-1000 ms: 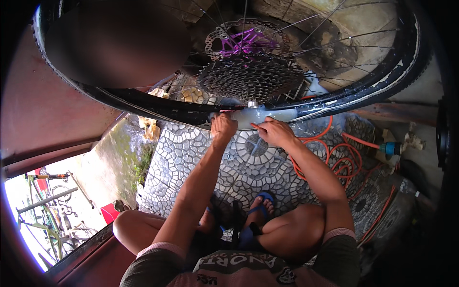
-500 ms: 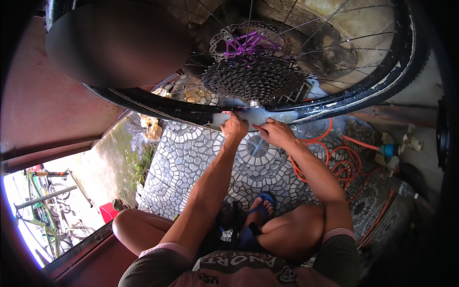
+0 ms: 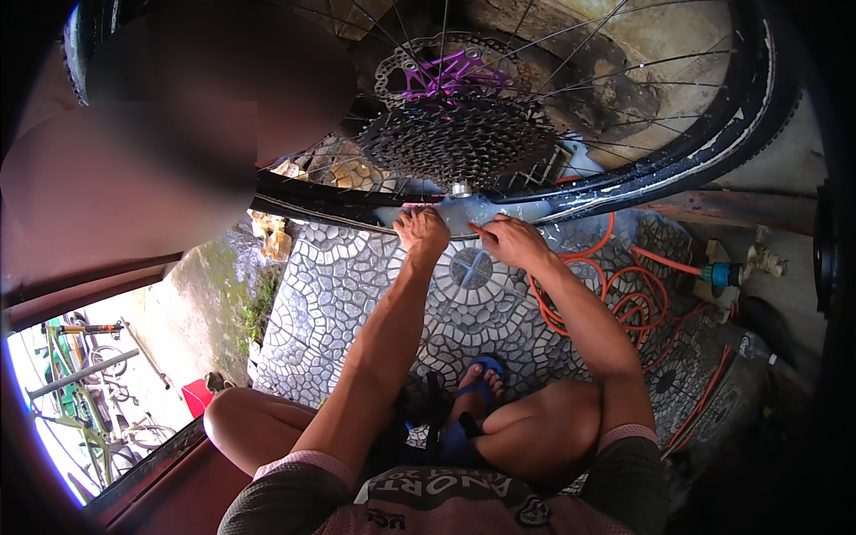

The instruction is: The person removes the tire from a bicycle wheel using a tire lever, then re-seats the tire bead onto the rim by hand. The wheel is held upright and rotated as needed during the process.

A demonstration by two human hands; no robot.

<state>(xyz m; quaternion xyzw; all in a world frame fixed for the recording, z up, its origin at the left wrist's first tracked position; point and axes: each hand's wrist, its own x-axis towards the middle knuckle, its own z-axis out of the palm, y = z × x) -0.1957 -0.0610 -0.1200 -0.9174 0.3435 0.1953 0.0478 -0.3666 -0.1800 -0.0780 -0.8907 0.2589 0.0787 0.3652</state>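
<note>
A black tyre (image 3: 678, 169) and purple-centred rotor (image 3: 470, 60) top your frame; orange hose (image 3: 664, 261), right; grey-and-white mosaic floor (image 3: 334, 294), centre.

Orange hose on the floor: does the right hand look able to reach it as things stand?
Probably yes: the orange hose lies near the right forearm with nothing visible between, though the right hand would have to leave the tyre.

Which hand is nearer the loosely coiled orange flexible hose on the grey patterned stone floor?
The right hand: it is at the near edge of the black-tyred bicycle wheel, just left of the orange hose. The left hand is at the same edge, farther left.
</note>
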